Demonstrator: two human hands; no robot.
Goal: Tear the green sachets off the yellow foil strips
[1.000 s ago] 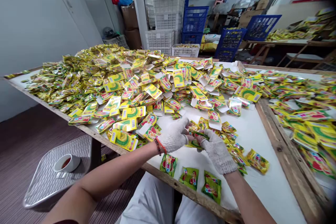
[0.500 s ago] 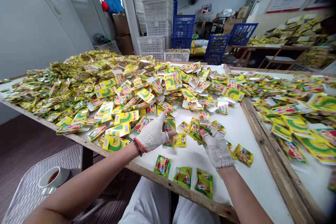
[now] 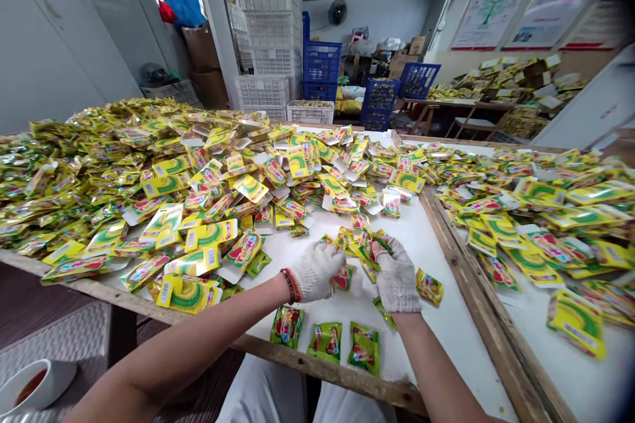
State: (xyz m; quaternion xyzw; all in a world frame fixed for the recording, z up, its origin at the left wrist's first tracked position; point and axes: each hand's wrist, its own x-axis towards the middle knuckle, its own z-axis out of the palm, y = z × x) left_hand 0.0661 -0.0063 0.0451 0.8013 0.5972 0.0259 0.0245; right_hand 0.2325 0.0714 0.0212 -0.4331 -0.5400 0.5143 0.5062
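Observation:
Both of my hands wear white knit gloves and work over a white table (image 3: 446, 330). My left hand (image 3: 313, 272) is closed on a small green and red sachet (image 3: 343, 277) low over the table. My right hand (image 3: 395, 276) grips a fanned bunch of sachets (image 3: 366, 244) held up between thumb and fingers. Three green sachets (image 3: 326, 340) lie in a row near the table's front edge, below my hands. One more sachet (image 3: 429, 286) lies just right of my right hand.
A big heap of yellow-green packets and flat cartons (image 3: 163, 172) covers the table's left and back. A second table (image 3: 546, 225) on the right carries more cartons. Stacked white crates (image 3: 268, 33) and blue crates (image 3: 322, 63) stand behind. A cup (image 3: 30, 386) rests low left.
My left hand pulled back from the heap with a sachet and lowered it toward the table beside my right hand. The camera tilted up and turned right.

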